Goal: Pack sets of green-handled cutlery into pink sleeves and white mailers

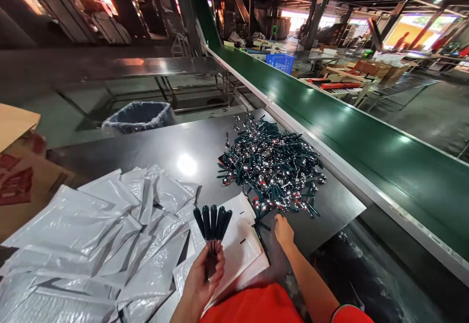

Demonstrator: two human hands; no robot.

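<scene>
In the head view, five dark-handled utensils (212, 223) are gripped in the left hand (202, 275) above flat white mailers (247, 254). The right hand (285, 232) is placed beside a pile of spoons (273, 166) on the metal surface (161, 149); its grasp cannot be told. Contents of the bag-lined bin (126, 127) and heaped padded envelopes (73, 218) are hidden.
</scene>
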